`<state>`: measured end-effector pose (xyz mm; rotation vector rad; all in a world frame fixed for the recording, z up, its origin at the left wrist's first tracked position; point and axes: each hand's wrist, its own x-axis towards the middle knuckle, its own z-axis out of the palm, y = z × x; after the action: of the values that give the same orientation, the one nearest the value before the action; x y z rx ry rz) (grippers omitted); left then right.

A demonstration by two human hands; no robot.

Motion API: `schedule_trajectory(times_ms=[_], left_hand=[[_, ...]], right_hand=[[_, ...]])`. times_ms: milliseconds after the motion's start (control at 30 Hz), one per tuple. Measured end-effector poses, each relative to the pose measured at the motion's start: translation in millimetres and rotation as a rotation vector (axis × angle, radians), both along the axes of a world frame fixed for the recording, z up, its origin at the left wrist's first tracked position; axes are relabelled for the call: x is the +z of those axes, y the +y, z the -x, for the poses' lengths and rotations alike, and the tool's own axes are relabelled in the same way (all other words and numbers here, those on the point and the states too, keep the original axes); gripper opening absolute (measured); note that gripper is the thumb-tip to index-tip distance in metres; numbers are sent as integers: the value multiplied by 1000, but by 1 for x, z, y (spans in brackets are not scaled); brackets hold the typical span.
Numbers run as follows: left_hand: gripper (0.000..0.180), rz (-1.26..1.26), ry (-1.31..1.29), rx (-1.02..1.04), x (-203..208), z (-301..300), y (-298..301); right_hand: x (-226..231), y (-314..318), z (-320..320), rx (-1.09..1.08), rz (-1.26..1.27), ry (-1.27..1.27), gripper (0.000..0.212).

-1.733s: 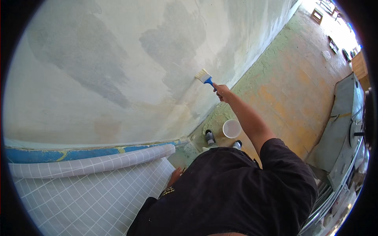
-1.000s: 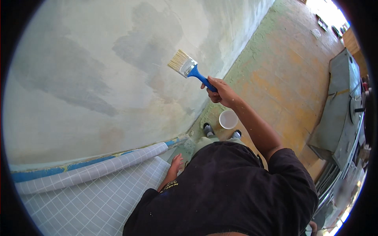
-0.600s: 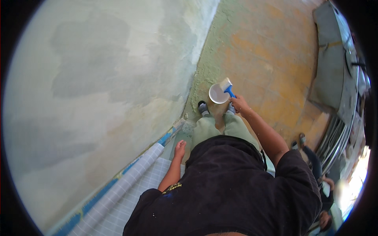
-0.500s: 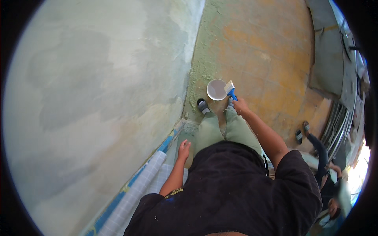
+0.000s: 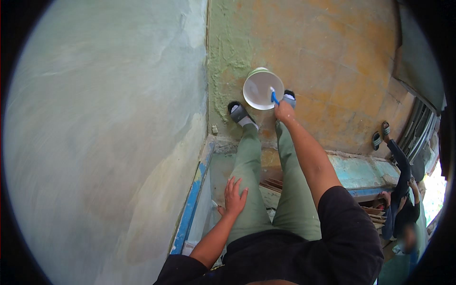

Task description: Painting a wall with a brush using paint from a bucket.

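Wall [image 5: 109, 133] is filling frame left, slippers [image 5: 239, 113] standing near white bucket [image 5: 256, 90] at upper centre, right hand's grip [image 5: 284, 112] tightly wrapping blue brush [image 5: 274, 98], long axis slanting up-left, tip pointing over bucket.

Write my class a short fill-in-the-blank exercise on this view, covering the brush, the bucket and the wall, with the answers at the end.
1. The right grip holds a brush whose handle is coloured ____.
2. The bucket stands directly on the ____.
3. The wall fills the picture's ____ side.
4. The left grip is at trousers coloured ____.

Missing words: blue; floor; left; green.
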<state>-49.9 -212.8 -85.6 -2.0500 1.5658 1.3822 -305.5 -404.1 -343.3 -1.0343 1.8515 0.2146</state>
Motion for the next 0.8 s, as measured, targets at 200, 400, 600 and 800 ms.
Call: schedule_trajectory(times_ms=[200, 400, 600, 800], left_hand=[[54, -98, -46, -80, -10, -10, -5], [58, -185, -56, -55, -21, -16, -1], [59, -230, -21, -60, -22, -13, -10], [59, -219, -55, -93, -15, -10, -14]], right_hand=[[-98, -35, -24, 22, -91, 33, 40], [-153, -41, -36, -46, -155, 39, 40], [-176, -29, -22, -12, -84, 62, 40], [-118, -31, -12, 38, -103, -112, 39]])
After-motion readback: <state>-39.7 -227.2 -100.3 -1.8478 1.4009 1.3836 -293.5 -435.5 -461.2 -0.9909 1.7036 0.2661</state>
